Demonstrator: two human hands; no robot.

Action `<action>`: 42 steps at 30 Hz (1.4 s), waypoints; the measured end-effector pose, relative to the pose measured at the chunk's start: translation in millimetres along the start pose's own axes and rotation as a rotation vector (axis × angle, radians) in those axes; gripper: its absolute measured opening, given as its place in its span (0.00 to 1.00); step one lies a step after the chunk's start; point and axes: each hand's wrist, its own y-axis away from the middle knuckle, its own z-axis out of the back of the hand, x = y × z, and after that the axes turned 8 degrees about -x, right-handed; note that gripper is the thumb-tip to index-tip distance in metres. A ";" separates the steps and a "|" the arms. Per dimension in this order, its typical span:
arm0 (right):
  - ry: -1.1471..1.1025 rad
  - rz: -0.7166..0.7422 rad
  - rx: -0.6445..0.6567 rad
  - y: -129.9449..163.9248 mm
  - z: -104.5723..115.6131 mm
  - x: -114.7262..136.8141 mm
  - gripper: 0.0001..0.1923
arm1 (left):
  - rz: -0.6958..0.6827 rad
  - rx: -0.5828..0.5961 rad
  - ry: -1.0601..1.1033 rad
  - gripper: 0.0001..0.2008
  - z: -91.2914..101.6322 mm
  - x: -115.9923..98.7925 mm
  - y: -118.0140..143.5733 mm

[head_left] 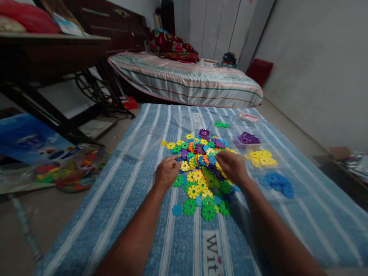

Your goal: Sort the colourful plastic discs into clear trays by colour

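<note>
1. Reaching into the middle of the frame, the left hand (167, 171) rests at the left edge of the mixed pile of snowflake discs (201, 168), fingers curled narrow around what looks like a yellow disc; the grip is small and dim, so this is a judgement.
2. The right hand (232, 165) lies on the right edge of the same pile, knuckles up and fingers bent down into the discs; whether they pinch a piece cannot be told.
3. The pile sits centre frame on a blue striped mat (287, 218), with green, yellow, orange, blue and purple discs jumbled together and a few green and blue ones strayed toward the lower centre.
4. To the right of the pile, sorted groups lie apart from one another: purple discs (248, 138) in the upper right of the mat, yellow discs (261, 158) just below them, blue discs (276, 182) lower right, and a small cluster of green discs (222, 124) above the pile. Each seems to sit in a clear tray, though the trays barely show.
5. Judging by this layout, sorting by colour is partly done: four colours have groups started, but most discs remain mixed in the pile, and no orange group is visible.
6. A clear lid (138, 142) lies left of the pile; a bed (186, 80) fills the upper centre, and printed packaging (37, 153) lies at the left edge.
</note>
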 end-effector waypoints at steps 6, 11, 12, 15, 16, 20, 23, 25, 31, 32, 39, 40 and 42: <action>-0.163 0.239 0.170 65.6 14.5 20.1 0.08 | 0.006 0.007 -0.009 0.14 0.4 -3.2 -0.7; -0.062 0.390 0.320 101.6 14.6 30.8 0.16 | 0.004 -0.007 -0.008 0.14 0.5 -4.2 -0.8; -0.034 0.390 0.338 106.9 12.4 31.3 0.17 | 0.004 -0.009 -0.009 0.14 0.5 -4.1 -0.9; 0.010 0.372 0.349 116.6 6.7 31.8 0.19 | -0.001 -0.008 -0.012 0.14 0.5 -3.0 -1.1; 0.011 0.367 0.346 117.7 5.8 32.0 0.18 | -0.003 -0.009 -0.014 0.14 0.4 -2.3 -1.2; -0.006 0.350 0.358 115.1 6.5 33.5 0.17 | -0.015 -0.006 -0.024 0.15 0.6 0.5 -1.4; 0.024 0.328 0.341 112.2 6.7 33.7 0.24 | -0.023 -0.005 -0.014 0.15 1.1 1.0 -1.5; 0.045 0.311 0.336 111.7 6.1 33.4 0.25 | -0.017 -0.007 -0.010 0.15 1.3 0.7 -1.6; 0.009 0.319 0.299 110.4 7.7 36.6 0.09 | -0.007 -0.009 -0.006 0.15 0.9 1.0 -1.7; -0.007 0.309 0.302 108.9 9.1 37.8 0.05 | -0.008 -0.008 -0.007 0.15 0.8 1.2 -1.7; -0.031 0.329 0.469 67.4 18.4 35.9 0.10 | -0.017 0.005 -0.014 0.15 2.4 0.4 -1.5; 0.003 0.332 0.458 53.6 18.0 32.0 0.11 | -0.017 0.007 -0.015 0.15 2.7 0.1 -1.5; 0.085 0.312 0.398 19.1 16.7 21.6 0.10 | -0.015 0.012 -0.018 0.15 3.3 -0.6 -1.5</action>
